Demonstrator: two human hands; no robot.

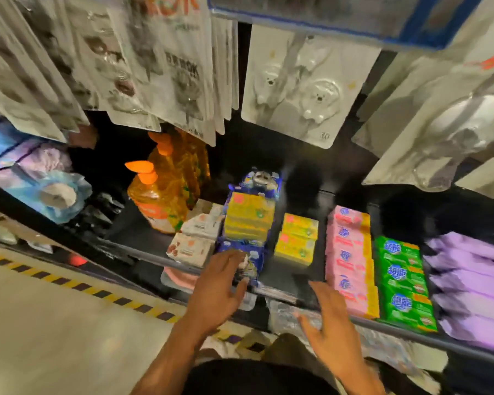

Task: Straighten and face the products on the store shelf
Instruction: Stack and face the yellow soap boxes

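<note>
A dark shelf [291, 277] carries rows of soap packs. A blue-wrapped pack of yellow soaps [248, 220] lies lengthwise in the middle. My left hand [217, 289] rests with spread fingers on the near end of that blue pack. Right of it are yellow soap boxes [297, 238], a row of pink soap bars [350, 258], green soap packs [402, 283] and purple packs [471, 283]. My right hand [330, 329] hovers open at the shelf's front edge, just left of the pink row, holding nothing.
Orange pump bottles [160, 195] stand at the back left, white boxes [194, 238] beside them. Blister-packed hooks [305, 86] hang overhead on pegs. Shower caps [49, 192] sit at far left. The floor with yellow-black tape [69, 283] lies below.
</note>
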